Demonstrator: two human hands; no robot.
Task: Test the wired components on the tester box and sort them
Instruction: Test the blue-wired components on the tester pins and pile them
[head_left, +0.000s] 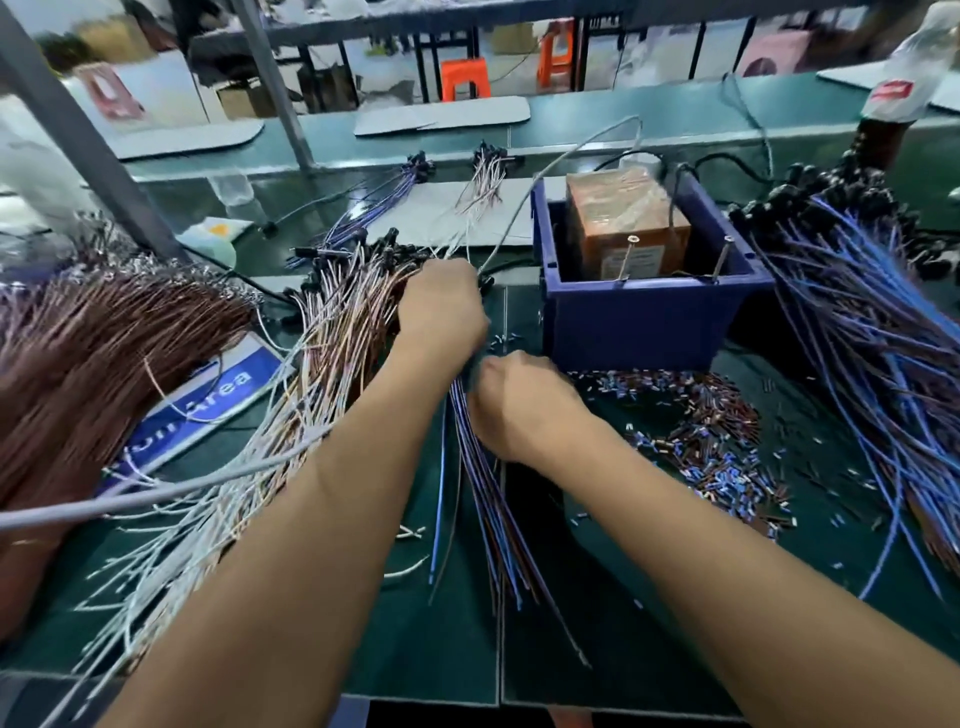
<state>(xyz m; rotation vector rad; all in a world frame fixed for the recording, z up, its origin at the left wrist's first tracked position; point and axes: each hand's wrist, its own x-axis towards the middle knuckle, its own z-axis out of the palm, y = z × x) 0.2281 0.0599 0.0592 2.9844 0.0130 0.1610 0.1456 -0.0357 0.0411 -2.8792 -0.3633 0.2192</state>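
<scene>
- Left hand (441, 306) curled into pale wires (322, 353), grip hidden.
- Right hand (519, 405) clutching blue wires (493, 519).
- Blue bin (649, 317) just right; bare mat (457, 649) below wrists.

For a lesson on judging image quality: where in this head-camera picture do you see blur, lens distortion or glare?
Head view: motion blur smears the brown wire pile and the far background; wide-angle distortion bows the bench edge and the grey post; glare sits on the plastic wrap of the orange tester box in the blue bin. The left hand and right hand are fairly sharp.
</scene>
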